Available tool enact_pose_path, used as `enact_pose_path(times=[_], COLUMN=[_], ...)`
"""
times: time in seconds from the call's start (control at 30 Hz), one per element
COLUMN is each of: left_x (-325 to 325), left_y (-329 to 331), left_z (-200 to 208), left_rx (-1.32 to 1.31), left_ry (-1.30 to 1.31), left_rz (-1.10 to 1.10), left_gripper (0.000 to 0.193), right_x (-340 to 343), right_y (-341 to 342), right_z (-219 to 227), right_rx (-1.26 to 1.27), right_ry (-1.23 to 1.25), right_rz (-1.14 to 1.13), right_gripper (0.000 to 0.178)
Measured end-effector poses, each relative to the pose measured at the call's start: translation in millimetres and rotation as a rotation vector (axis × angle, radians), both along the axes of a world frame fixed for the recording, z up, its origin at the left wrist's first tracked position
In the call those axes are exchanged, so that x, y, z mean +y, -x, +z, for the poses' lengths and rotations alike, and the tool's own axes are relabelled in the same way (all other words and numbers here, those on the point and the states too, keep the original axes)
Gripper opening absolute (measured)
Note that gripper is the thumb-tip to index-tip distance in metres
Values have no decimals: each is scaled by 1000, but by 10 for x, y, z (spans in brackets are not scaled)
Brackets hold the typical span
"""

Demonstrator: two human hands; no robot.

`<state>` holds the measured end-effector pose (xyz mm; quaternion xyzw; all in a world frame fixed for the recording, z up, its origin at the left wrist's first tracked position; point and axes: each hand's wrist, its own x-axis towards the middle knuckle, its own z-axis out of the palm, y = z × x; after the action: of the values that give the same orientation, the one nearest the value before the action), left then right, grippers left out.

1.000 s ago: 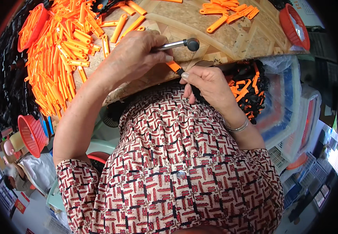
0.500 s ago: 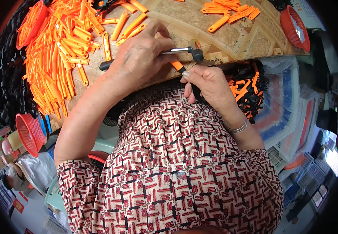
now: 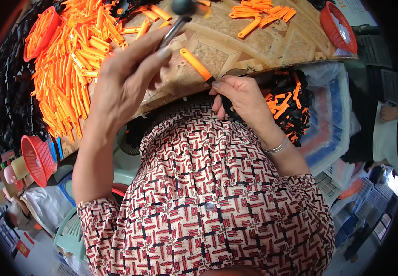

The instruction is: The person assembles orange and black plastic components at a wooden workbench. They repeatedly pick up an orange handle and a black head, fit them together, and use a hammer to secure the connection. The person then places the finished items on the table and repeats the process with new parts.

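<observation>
My left hand (image 3: 125, 85) is raised over the table, closed round a small hammer (image 3: 174, 31) with a metal shaft and a black rounded head. Its grip is hidden behind my fingers. At the table's near edge, my right hand (image 3: 240, 94) pinches the black end of an orange plastic handle (image 3: 195, 64). This handle points up and left over the tabletop, its far end apart from the hammer head. Part of the black piece disappears under my right fingers.
A big heap of orange handles (image 3: 63, 87) covers the table's left side, with a smaller pile (image 3: 263, 14) at the far right. Red baskets (image 3: 338, 28) stand around the rim. Below the right edge lie orange-and-black pieces (image 3: 281, 106). Another person (image 3: 386, 133) is at the right.
My left hand has lifted the hammer up and to the left, away from my right hand. The orange handle now shows along its length. My right hand has barely moved.
</observation>
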<state>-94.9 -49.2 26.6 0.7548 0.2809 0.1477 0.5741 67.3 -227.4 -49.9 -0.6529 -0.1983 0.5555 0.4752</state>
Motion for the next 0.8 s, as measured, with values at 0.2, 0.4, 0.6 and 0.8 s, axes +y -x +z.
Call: enact_pose_path(times=[0.2, 0.4, 0.6, 0.8], left_x=[-240, -345, -342, -322], left_y=[311, 230, 181, 206], left_z=[-253, -262, -169, -292], left_rx=[252, -149, 110, 464], left_ry=[-382, -646, -673, -837], left_rz=[-97, 36, -52, -115], left_gripper=[46, 51, 53, 47], right_x=[14, -9, 34, -2], right_y=[2, 17, -7, 3], right_z=[39, -66, 6, 25], right_rx=[-25, 42, -51, 20], right_ry=[-7, -77, -27, -13], right_rz=[24, -13, 58, -26], right_gripper=[29, 29, 29, 31])
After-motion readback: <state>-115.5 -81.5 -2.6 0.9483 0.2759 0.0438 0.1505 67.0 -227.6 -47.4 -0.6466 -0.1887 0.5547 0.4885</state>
